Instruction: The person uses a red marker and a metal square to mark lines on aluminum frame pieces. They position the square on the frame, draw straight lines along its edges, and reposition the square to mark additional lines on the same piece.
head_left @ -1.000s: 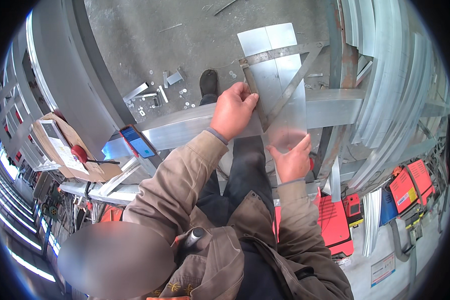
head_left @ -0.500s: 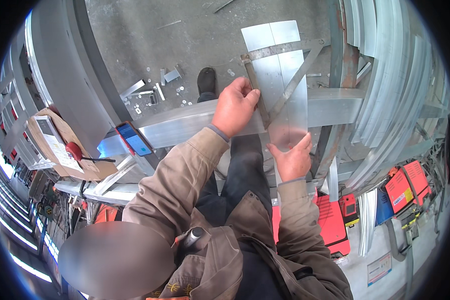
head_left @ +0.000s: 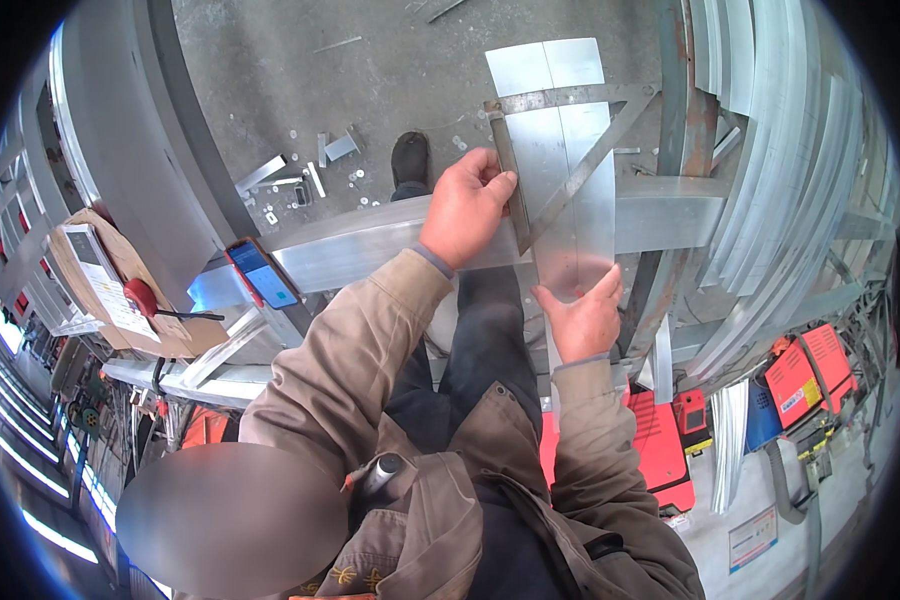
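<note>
My left hand (head_left: 467, 212) pinches the thick edge bar of a flat metal triangle square (head_left: 580, 182) between thumb and fingers. The square lies across a long, shiny metal strip (head_left: 547, 65), its bar along the strip's left edge. A thin line runs lengthwise down the strip. Nearer to me, my right hand (head_left: 582, 318) grips the strip, thumb on its left edge and fingers at its right edge. The strip rests across a wide aluminium beam (head_left: 370, 235), and its far end sticks out past the beam above the floor.
A phone (head_left: 260, 275) and a wooden board (head_left: 192, 335) with papers and a red-cased tape measure (head_left: 141, 296) are at left. Long metal strips (head_left: 785, 150) are stacked at right. Metal offcuts (head_left: 342, 145) litter the floor. Red machines (head_left: 810, 375) stand at lower right.
The square has turned slightly clockwise on the strip, its near corner drawing in a little toward my left hand. My right hand has hardly moved.
</note>
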The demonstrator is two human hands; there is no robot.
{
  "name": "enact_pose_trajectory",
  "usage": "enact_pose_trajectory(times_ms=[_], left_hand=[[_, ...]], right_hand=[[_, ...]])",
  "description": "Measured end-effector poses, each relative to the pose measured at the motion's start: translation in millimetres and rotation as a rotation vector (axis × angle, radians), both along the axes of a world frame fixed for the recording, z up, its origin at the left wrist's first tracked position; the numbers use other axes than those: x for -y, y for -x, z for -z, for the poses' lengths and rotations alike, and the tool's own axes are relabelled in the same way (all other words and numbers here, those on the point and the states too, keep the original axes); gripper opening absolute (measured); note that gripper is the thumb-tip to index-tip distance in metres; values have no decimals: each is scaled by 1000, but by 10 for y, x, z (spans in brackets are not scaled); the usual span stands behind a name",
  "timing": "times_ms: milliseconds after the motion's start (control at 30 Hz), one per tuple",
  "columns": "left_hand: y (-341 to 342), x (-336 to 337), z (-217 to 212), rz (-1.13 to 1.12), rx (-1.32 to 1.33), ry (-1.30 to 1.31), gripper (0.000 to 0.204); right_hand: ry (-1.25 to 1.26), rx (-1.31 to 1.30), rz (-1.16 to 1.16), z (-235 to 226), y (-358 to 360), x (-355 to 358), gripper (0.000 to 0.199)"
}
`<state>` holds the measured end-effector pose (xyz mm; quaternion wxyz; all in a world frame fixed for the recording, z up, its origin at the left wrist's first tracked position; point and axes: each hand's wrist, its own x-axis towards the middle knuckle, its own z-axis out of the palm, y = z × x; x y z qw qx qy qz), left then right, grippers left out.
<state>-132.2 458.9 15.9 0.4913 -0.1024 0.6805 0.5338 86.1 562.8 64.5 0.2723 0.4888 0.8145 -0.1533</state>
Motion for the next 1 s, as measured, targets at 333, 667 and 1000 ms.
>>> enact_pose_trajectory(times_ms=[333,667,1000], left_hand=[[-62,8,40,-40,28,-31,17],[-44,-18,15,-41,0,-19,17],[-65,-11,42,-79,12,-42,17]], right_hand=[[31,15,68,-60,89,0,135],[13,3,34,-20,36,5,137],[7,-10,56,-25,49,7,134]])
